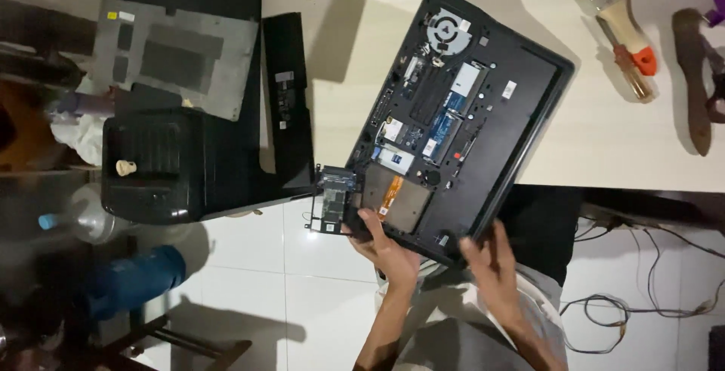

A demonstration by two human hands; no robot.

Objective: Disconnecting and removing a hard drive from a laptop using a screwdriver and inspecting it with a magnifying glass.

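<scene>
black plastic fills my view: an opened laptop [461, 114], underside up with its bottom cover off, lies slantwise on the pale wooden table [627, 137]. its long axis runs from the corner near my hands up and away toward the fan [447, 30] at the far end, and the near corner overhangs the table edge above the white tiled floor [302, 280].

my left hand [389, 246] has its fingers curled around that near edge, thumb on top, gripping the chassis just beside a small black drive caddy [332, 203]. the caddy sticks out of the laptop's side, just beyond my left fingertips, touching the case; i cannot tell whether my fingers touch it. my right hand [489, 261] sits close to the left one along the same edge, fingers spread and loose, tips at the laptop's rim, blurred; it is closed on nothing that i can see.

past the left grip, away from me, a long black battery [287, 99] lies on the table, its length roughly parallel to the laptop's side. further out is a grey metal cover panel [177, 54] and a black boxy printer [162, 163]. well beyond the right hand, across the table, lie 2 paint brushes [615, 5] and a screwdriver with an orange collar [630, 65]. cables [627, 310] trail on the floor beside my right arm.
</scene>
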